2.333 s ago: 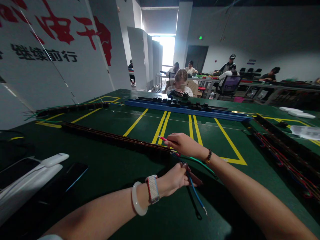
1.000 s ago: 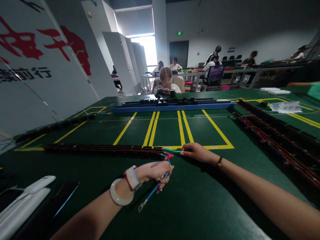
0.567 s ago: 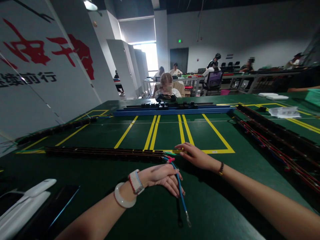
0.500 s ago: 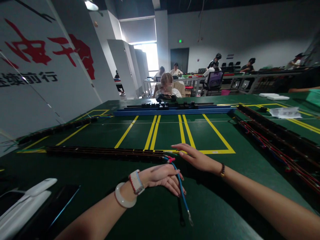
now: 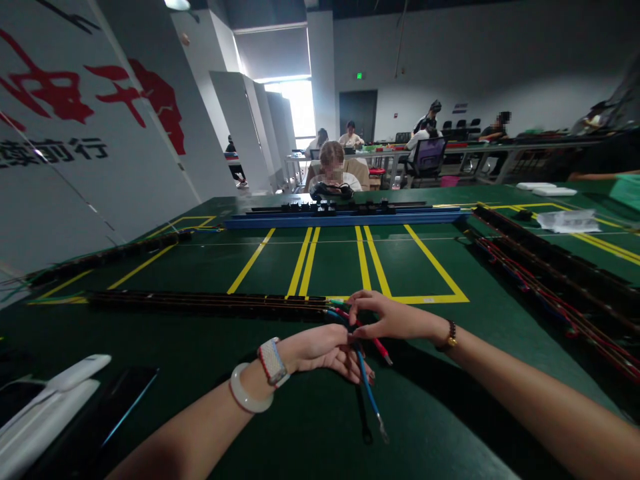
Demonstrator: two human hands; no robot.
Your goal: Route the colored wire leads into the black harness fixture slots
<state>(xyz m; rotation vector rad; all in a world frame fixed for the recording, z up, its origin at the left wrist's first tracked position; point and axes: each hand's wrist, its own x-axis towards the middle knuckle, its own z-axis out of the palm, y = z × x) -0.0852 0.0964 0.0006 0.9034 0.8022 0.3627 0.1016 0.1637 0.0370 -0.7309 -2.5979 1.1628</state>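
My left hand (image 5: 327, 350) is closed on a blue cable (image 5: 367, 387), which hangs out past its fingers and ends in a metal lug (image 5: 383, 430). My right hand (image 5: 383, 317) is curled just above it, thumb and fingers around a red cable (image 5: 381, 348) whose tip sticks out below the palm. The exact pinch point is partly hidden. A short green wire (image 5: 340, 303) shows beside the right fingertips. These wires come from the right end of a long black wired strip (image 5: 210, 305) lying across the table.
Another black strip with red and blue wires (image 5: 545, 287) runs along the right. A blue rail (image 5: 345, 220) with black parts lies at the far side, before a seated person. White devices (image 5: 65, 393) and a dark phone-like slab (image 5: 125, 407) lie at left. Yellow tape marks the green table (image 5: 440, 413).
My right hand has moved down and left, its stretched fingers curling in beside my left hand. The red cable now reaches out to the right below it. My left hand keeps the blue cable.
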